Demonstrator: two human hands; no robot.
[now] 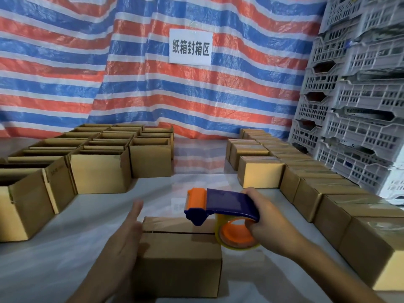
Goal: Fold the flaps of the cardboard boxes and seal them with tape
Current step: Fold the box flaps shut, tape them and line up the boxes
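A red, white and blue striped tarp (131, 73) hangs behind the far edge of a white counter (87, 215). A stack of grey plastic crates (360, 95) rises along the right edge. Rows of open cardboard boxes (100, 171) stand over the far-left part of the counter. A line of closed boxes (328, 193) runs along the right edge from far to near.

Centre, at the near edge, stands one cardboard box (179, 259) with its top flaps folded down. A dark seam runs left to right across its top.

The left hand (122, 243), slightly blurred, has its fingers straight and together, laid flat against the box's left side. The right hand (266, 219) has its fingers curled round the blue handle of a tape dispenser (227, 204). It holds the dispenser over the far-right corner of the box, with the orange roller end pointing left. Whether the dispenser touches the cardboard cannot be told.

A white paper sign (190, 47) with printed characters is fixed to the tarp above the centre. A roll of clear tape (236, 237) on an orange hub sits under the handle, overlapping the box's right edge.
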